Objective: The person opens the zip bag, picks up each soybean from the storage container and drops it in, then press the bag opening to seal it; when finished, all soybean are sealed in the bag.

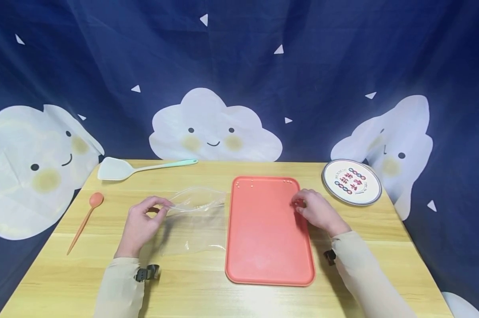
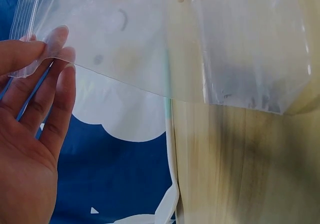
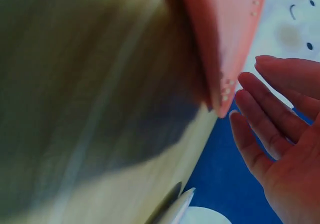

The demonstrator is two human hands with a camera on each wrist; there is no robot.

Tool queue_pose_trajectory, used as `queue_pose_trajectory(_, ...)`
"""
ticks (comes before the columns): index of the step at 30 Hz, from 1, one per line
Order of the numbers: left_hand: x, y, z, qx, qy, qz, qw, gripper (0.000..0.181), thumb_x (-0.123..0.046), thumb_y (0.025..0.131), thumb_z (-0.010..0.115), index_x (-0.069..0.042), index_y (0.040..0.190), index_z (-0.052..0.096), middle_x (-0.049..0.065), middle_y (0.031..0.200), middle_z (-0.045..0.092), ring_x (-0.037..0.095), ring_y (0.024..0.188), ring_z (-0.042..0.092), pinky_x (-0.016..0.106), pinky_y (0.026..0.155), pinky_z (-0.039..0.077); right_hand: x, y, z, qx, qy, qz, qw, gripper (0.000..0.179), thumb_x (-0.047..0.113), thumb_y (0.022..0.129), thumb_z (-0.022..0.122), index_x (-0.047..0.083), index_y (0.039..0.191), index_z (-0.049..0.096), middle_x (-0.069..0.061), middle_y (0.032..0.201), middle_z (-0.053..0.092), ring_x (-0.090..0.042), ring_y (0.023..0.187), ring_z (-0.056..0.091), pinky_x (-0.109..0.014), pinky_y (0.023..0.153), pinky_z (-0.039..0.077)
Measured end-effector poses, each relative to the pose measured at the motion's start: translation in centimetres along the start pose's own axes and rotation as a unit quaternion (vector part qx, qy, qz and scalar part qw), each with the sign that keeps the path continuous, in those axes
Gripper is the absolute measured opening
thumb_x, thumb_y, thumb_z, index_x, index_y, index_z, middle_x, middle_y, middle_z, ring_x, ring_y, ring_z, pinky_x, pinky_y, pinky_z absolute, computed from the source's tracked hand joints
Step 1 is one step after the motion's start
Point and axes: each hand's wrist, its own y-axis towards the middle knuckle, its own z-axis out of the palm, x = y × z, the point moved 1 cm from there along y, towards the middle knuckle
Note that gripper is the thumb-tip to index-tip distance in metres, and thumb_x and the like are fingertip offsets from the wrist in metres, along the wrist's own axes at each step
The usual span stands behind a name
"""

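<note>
Clear plastic zip bag [image 1: 195, 229] left of red rectangular tray [image 1: 269, 234]

The left hand [image 1: 144, 223] pinches the bag's edge; a light grip suits thin plastic. The right hand [image 1: 319, 211], fingers loosely parted, is at the tray's right rim; gentle moves should stop the small pale beads [image 1: 287, 181] at its 2 far corners scattering. Pale wood-grain desk [image 1: 184, 285], dark blue cloud-print curtain [image 1: 239, 48] beyond.

Pale beige long sleeves [image 1: 119, 285] flank the red tray [image 1: 269, 236], each with a small black device [image 1: 148, 273] at the wrist, possibly a camera.
</note>
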Motion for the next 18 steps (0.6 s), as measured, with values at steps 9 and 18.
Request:
queue_pose_trajectory(9, 0.0, 0.0, 0.1, 0.004, -0.005, -0.009, 0.9999, 0.026, 0.013, 0.080, 0.069, -0.011, 0.088, 0.073, 0.000, 0.089, 0.072, 0.005, 0.085, 0.062, 0.018, 0.072, 0.050, -0.5, 0.9, 0.8, 0.004, -0.047, -0.010, 0.9988, 0.021, -0.012, 0.077, 0.065, 0.000, 0.092, 0.072, -0.008, 0.088, 0.067, -0.028, 0.084, 0.057, -0.044, 0.082, 0.051)
queue_pose_trajectory(18, 0.0, 0.2, 0.0, 0.004, 0.007, -0.007, 0.9999, 0.023, 0.010, 0.082, 0.067, -0.011, 0.087, 0.073, -0.002, 0.088, 0.071, 0.012, 0.082, 0.063, 0.016, 0.072, 0.050, -0.9, 1.4, 1.1, -0.003, -0.083, -0.019, 0.9964, 0.019, -0.011, 0.073, 0.064, 0.004, 0.085, 0.069, -0.007, 0.083, 0.063, -0.029, 0.081, 0.056, -0.045, 0.077, 0.051)
